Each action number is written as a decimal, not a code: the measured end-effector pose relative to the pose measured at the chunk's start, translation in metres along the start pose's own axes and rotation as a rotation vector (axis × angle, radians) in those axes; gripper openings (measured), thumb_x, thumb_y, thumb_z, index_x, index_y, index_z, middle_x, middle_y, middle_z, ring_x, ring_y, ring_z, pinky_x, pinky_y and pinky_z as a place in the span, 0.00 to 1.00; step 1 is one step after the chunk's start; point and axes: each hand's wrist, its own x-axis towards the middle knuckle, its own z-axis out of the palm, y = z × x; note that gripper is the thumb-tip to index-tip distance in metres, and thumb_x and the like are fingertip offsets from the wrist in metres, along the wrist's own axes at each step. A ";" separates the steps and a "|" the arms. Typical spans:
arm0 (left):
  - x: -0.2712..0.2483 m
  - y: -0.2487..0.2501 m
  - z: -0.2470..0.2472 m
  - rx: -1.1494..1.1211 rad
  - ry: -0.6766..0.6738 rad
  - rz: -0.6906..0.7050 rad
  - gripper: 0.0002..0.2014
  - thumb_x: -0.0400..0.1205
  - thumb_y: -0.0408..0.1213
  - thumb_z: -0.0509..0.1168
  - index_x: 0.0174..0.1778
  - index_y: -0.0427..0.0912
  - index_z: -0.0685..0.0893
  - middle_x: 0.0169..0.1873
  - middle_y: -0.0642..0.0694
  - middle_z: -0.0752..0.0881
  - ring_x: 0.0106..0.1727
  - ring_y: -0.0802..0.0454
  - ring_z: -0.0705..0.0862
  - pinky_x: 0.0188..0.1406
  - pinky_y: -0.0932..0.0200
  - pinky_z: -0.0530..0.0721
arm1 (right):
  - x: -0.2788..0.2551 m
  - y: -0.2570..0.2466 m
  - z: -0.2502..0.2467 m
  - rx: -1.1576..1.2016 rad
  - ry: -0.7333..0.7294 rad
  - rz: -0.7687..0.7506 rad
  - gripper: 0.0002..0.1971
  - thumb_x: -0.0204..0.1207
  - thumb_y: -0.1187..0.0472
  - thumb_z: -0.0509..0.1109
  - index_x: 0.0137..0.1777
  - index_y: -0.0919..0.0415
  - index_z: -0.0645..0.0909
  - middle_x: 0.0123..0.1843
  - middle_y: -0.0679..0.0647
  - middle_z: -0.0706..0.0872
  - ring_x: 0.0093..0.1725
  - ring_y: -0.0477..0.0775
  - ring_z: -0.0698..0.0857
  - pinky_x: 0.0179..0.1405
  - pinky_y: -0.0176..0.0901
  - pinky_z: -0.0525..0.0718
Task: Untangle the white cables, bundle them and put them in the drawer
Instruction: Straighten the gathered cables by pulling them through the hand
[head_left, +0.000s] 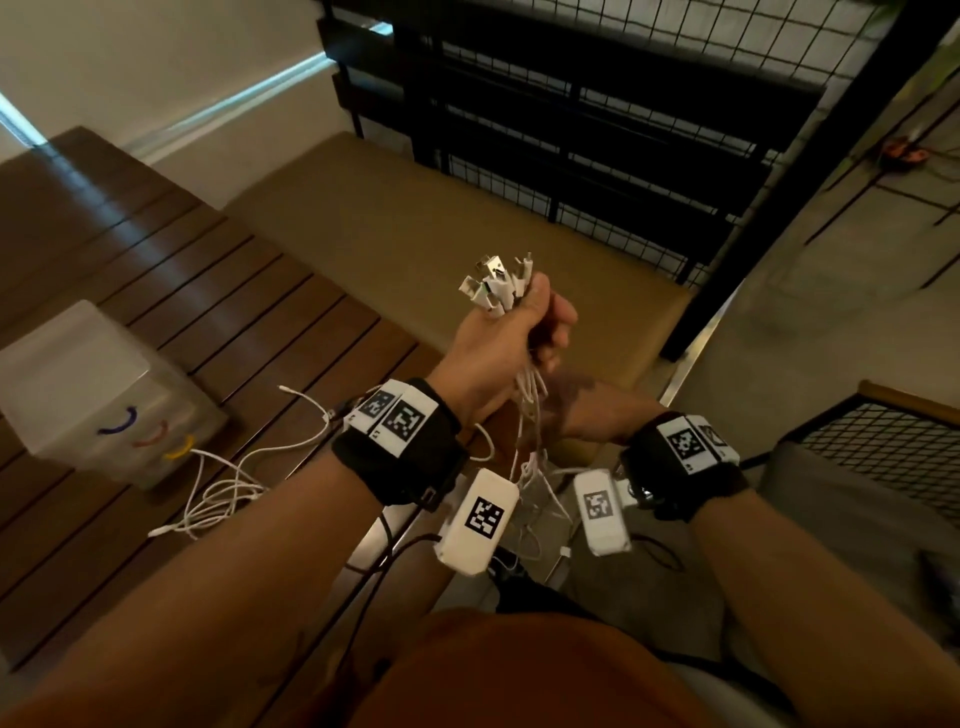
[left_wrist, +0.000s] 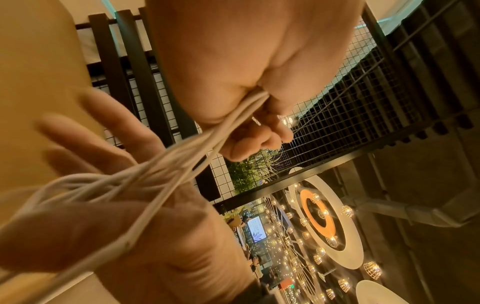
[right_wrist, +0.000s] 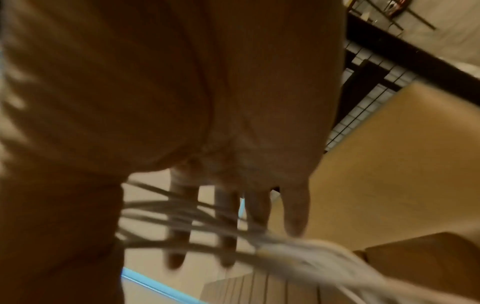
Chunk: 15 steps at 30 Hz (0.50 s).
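My left hand is raised in a fist and grips a bunch of white cables just below their plugs, which stick up above the thumb. The strands hang down from the fist. My right hand is lower, just behind them, partly hidden by the left wrist. In the left wrist view the cables run from the left hand across the spread, straight fingers of the right hand. The blurred right wrist view shows the cables crossing the straight fingers. A translucent drawer unit with coloured handles stands at left.
More white cable lies loose on the dark slatted wooden table beside the drawer unit. A tan cushioned bench lies ahead, with a black wire-mesh railing behind it. A mesh-topped piece of furniture stands at right.
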 end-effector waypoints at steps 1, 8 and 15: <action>0.002 0.001 0.000 -0.014 0.017 0.007 0.18 0.89 0.45 0.52 0.39 0.39 0.80 0.31 0.45 0.78 0.30 0.54 0.75 0.32 0.59 0.75 | 0.000 -0.005 0.002 0.076 -0.021 0.009 0.17 0.71 0.69 0.76 0.48 0.44 0.81 0.46 0.43 0.87 0.44 0.33 0.86 0.47 0.33 0.85; 0.010 0.013 -0.015 -0.092 0.062 0.015 0.19 0.89 0.48 0.49 0.40 0.40 0.76 0.23 0.48 0.69 0.26 0.52 0.74 0.36 0.54 0.83 | 0.018 0.001 0.003 0.758 0.180 0.124 0.33 0.49 0.64 0.76 0.56 0.80 0.77 0.54 0.77 0.79 0.54 0.69 0.76 0.54 0.54 0.75; 0.020 0.014 -0.017 -0.084 0.151 0.053 0.19 0.89 0.49 0.50 0.37 0.44 0.73 0.22 0.51 0.60 0.22 0.56 0.59 0.22 0.61 0.66 | 0.021 -0.011 0.004 0.416 0.023 -0.010 0.16 0.68 0.56 0.75 0.46 0.71 0.81 0.35 0.61 0.81 0.33 0.55 0.80 0.37 0.45 0.78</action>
